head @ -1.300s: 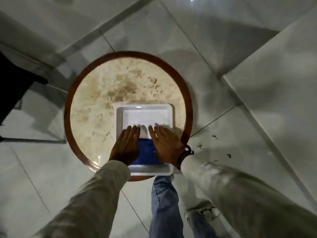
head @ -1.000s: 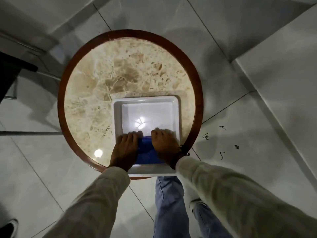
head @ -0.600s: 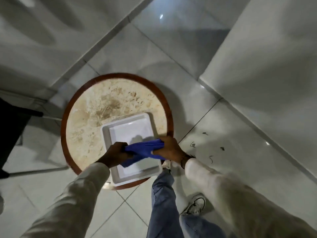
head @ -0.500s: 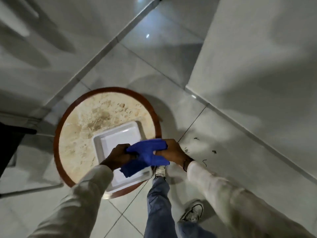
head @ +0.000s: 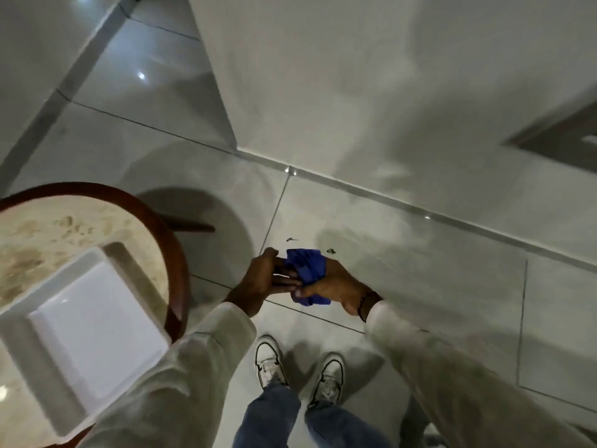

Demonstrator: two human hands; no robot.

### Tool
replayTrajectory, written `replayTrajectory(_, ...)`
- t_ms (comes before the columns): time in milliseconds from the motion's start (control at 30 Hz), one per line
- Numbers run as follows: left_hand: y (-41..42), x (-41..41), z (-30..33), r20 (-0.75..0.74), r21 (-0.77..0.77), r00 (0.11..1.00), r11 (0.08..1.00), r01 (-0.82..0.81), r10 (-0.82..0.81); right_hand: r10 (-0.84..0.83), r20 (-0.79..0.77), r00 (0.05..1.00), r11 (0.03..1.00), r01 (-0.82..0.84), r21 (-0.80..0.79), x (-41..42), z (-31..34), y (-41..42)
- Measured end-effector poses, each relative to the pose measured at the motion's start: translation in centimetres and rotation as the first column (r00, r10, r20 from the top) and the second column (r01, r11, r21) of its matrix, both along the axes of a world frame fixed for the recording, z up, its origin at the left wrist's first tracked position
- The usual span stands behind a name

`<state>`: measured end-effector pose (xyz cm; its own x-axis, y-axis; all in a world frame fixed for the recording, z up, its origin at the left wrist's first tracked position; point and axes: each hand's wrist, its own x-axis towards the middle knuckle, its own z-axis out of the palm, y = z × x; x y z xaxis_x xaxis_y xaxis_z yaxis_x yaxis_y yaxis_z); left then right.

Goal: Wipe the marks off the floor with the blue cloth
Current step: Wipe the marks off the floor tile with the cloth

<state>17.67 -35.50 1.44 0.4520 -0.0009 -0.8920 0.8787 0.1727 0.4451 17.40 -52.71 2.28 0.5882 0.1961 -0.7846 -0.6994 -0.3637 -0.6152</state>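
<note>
The blue cloth (head: 307,268) is bunched up in the air above the grey tiled floor, in front of my shoes. My right hand (head: 334,287) grips it from the right, and its lower end hangs out below the palm. My left hand (head: 266,279) touches the cloth from the left with its fingers laid against it. Two small dark marks show on the floor tile just beyond the cloth: one mark (head: 291,239) to the left and another mark (head: 330,251) to the right. Other marks may be hidden behind my hands.
A round marble-topped table with a wooden rim (head: 174,253) stands at the left, carrying a white square tray (head: 19,337). A wall base strip (head: 420,215) runs diagonally beyond the marks. My two white shoes (head: 268,360) stand on the tile below my hands.
Both hands have lifted the blue cloth out of the white tray and carried it right, off the table to above the marked floor tile. The view has swung right with them.
</note>
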Motion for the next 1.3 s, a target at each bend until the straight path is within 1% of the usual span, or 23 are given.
replayTrajectory(33,-0.7,0.0,-2.6,-0.012,0.008,0.998,0.998,0.062,-0.062,-0.076,0.011,0.997,0.996,0.076,-0.053,-0.3,-2.8,-0.8)
replayTrajectory(67,-1.1,-0.1,-5.1,0.001,0.073,0.989,0.986,0.15,-0.151,-0.137,0.008,0.99,0.986,0.138,-0.098,-0.5,-5.3,-1.4)
replayTrajectory(100,-1.3,-0.3,-8.4,0.029,0.209,0.962,0.943,0.258,-0.27,-0.185,-0.004,0.983,0.975,0.183,-0.129,-0.6,-8.5,-2.0)
replayTrajectory(133,-1.1,-0.6,-11.7,0.051,0.414,0.901,0.83,0.374,-0.432,-0.213,-0.017,0.977,0.966,0.208,-0.152,-0.7,-11.7,-2.5)
replayTrajectory(167,-0.7,-1.1,-15.0,0.038,0.616,0.796,0.641,0.457,-0.604,-0.231,-0.017,0.973,0.959,0.224,-0.176,-0.6,-15.1,-2.9)
replayTrajectory(200,-0.3,-1.6,-18.4,-0.017,0.756,0.676,0.433,0.492,-0.737,-0.24,-0.001,0.971,0.949,0.235,-0.21,-0.4,-18.6,-3.4)
replayTrajectory(233,0.1,-2.0,-21.3,-0.084,0.823,0.599,0.284,0.493,-0.796,-0.239,0.027,0.971,0.94,0.238,-0.244,-0.1,-21.5,-3.8)
replayTrajectory(267,0.4,-2.5,-24.9,-0.135,0.843,0.564,0.204,0.497,-0.815,-0.23,0.06,0.971,0.933,0.238,-0.27,0.1,-25.0,-4.0)
replayTrajectory(367,0.8,-3.6,-35.3,-0.234,0.84,0.544,0.114,0.531,-0.806,-0.082,0.216,0.973,0.935,0.15,-0.321,1.4,-34.5,-3.6)
replayTrajectory(467,1.0,-5.7,-44.3,-0.309,0.841,0.531,0.034,0.54,-0.789,0.132,0.367,0.921,0.933,0.009,-0.359,2.4,-42.5,-1.7)
replayTrajectory(533,1.5,-7.0,-49.7,-0.331,0.851,0.559,0.015,0.525,-0.76,0.288,0.4,0.87,0.897,-0.1,-0.43,3.0,-47.2,-0.1)
replayTrajectory(600,2.0,-7.9,-53.6,-0.334,0.858,0.602,0.031,0.513,-0.725,0.406,0.442,0.8,0.854,-0.161,-0.494,3.5,-50.3,1.4)
replayTrajectory(667,2.3,-8.4,-56.9,-0.296,0.884,0.644,0.054,0.465,-0.705,0.54,0.519,0.663,0.801,-0.214,-0.559,4.2,-53.3,2.9)
replayTrajectory(700,2.4,-8.5,-58.2,-0.276,0.889,0.661,0.076,0.452,-0.697,0.652,0.5,0.569,0.726,-0.278,-0.629,4.7,-54.6,3.7)
replayTrajectory(767,2.4,-8.9,-60.2,-0.237,0.899,0.689,0.114,0.423,-0.685,0.843,0.373,0.388,0.518,-0.399,-0.757,4.7,-56.8,5.0)
replayTrajectory(833,2.7,-9.4,-62.0,-0.196,0.923,0.708,0.116,0.367,-0.678,0.916,0.303,0.262,0.394,-0.46,-0.796,3.3,-59.0,5.5)
replayTrajectory(967,3.0,-10.1,-63.8,-0.187,0.945,0.704,0.07,0.318,-0.685,0.939,0.333,0.081,0.33,-0.477,-0.814,-0.1,-61.6,1.7)
replayTrajectory(1000,3.0,-10.1,-63.9,-0.182,0.948,0.711,0.07,0.309,-0.679,0.938,0.344,0.049,0.324,-0.484,-0.813,-0.2,-61.9,0.2)
replayTrajectory(1067,2.9,-10.0,-64.0,-0.176,0.954,0.722,0.064,0.292,-0.669,0.936,0.347,0.061,0.334,-0.469,-0.818,0.8,-62.3,-1.6)
replayTrajectory(1167,2.9,-10.2,-64.2,-0.176,0.957,0.721,0.054,0.284,-0.67,0.914,0.347,0.211,0.405,-0.413,-0.816,2.0,-62.3,0.9)
replayTrajectory(1200,2.9,-10.3,-64.3,-0.183,0.957,0.722,0.047,0.286,-0.667,0.908,0.359,0.216,0.418,-0.404,-0.814,1.9,-62.2,2.3)
replayTrajectory(1233,2.9,-10.3,-64.4,-0.19,0.957,0.724,0.038,0.287,-0.663,0.915,0.365,0.171,0.403,-0.414,-0.816,1.5,-62.1,3.5)
replayTrajectory(1300,2.9,-10.5,-64.5,-0.196,0.959,0.718,0.024,0.284,-0.667,0.936,0.351,-0.009,0.307,-0.465,-0.83,0.3,-62.4,3.3)
